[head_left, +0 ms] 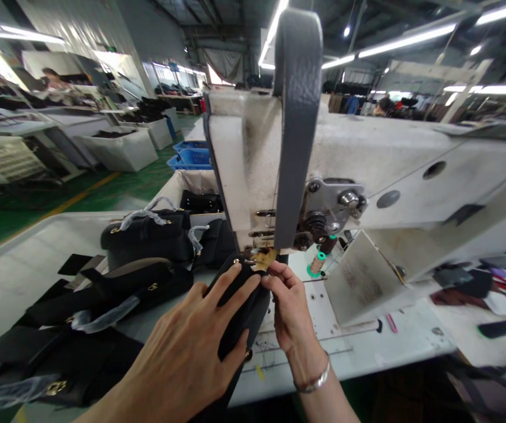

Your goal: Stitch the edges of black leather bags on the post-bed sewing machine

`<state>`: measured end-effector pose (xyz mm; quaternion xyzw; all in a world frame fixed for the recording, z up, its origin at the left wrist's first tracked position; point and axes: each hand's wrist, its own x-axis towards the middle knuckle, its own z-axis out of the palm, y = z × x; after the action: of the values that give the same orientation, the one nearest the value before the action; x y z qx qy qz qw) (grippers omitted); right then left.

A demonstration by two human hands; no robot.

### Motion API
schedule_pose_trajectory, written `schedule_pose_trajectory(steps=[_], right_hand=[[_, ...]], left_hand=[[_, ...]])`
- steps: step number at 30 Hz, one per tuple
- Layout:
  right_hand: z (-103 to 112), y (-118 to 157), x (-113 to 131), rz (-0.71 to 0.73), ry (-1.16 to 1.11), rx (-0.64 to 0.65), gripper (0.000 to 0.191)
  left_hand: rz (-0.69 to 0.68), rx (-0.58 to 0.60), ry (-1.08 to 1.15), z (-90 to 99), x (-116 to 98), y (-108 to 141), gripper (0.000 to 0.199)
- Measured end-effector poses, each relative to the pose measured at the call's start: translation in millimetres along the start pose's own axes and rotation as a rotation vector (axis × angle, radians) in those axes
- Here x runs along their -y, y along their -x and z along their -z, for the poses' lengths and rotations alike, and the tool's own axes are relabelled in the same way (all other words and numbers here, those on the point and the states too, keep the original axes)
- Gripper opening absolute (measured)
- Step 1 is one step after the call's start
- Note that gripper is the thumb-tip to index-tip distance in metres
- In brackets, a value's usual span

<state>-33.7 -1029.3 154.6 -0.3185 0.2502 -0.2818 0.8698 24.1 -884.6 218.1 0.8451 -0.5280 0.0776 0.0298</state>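
Left hand: fingers spread and clasping the black handbag, just before the sewing machine.
Right hand: fingers pinching a tan leather tab at the handbag's top edge, under the sewing machine's head.
Stacked black handbags: left of the sewing machine, on the counter.
Blue crates: farther left of the sewing machine.

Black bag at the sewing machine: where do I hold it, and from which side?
Grip the black bag around its middle from the near side, palm flat, like the left hand. Its top end sits at the sewing machine, where the right hand pinches, so stay below that.
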Motion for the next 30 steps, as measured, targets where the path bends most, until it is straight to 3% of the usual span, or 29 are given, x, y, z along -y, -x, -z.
schedule_pose_trajectory(steps=[7,15,20,22,25,27,30], right_hand=[[6.6,3.4,-3.8,0.014,-0.035,0.027,0.034],[7.4,-0.9,0.7,-0.012,-0.063,0.081,0.031],[25.4,2.0,-9.4,-0.026,-0.039,0.127,0.038],[38.9,3.8,-20.5,-0.014,-0.008,0.064,0.038],[66.0,8.4,-44.0,0.003,0.02,-0.143,0.032],[88.1,14.1,-63.5,-0.033,0.031,-0.283,0.031],[120.5,27.2,-96.2,-0.127,0.046,-0.363,0.037]], left_hand=[[0.04,0.032,-0.001,3.5,-7.8,1.6,0.072],[0.143,-0.044,-0.071,-1.9,-34.4,2.9,0.068],[0.216,-0.016,-0.103,3.1,-49.2,-1.6,0.065],[0.231,-0.003,-0.103,7.3,-54.2,-3.5,0.063],[0.267,0.01,-0.113,10.0,-59.5,-5.0,0.06],[0.279,-0.006,-0.12,8.1,-60.7,-4.9,0.06],[0.285,-0.028,-0.116,3.2,-60.1,-4.0,0.063]])
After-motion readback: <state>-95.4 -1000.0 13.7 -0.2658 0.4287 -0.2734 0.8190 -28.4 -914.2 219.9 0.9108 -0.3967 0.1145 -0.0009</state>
